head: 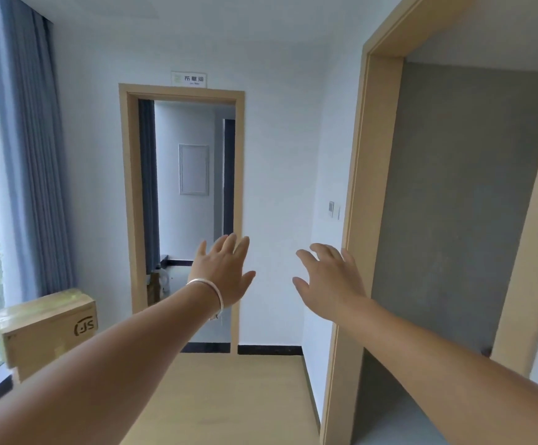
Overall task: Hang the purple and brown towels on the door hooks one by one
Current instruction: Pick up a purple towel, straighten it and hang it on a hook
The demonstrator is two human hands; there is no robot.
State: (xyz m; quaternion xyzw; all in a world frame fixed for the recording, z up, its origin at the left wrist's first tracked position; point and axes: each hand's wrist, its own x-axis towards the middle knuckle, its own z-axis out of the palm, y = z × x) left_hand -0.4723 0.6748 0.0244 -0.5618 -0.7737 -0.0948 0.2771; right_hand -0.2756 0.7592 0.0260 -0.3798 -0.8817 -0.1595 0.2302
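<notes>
Both my arms reach forward into a hallway. My left hand is held up with fingers spread and holds nothing; a white bracelet circles its wrist. My right hand is also spread and empty, just left of a wooden door frame. No purple towel, brown towel, door or hooks are in view.
An open doorway with a sign above it lies straight ahead. A second opening on the right leads to a grey wall. A cardboard box stands at the left by the blue curtain and window. Pale wood floor stretches ahead.
</notes>
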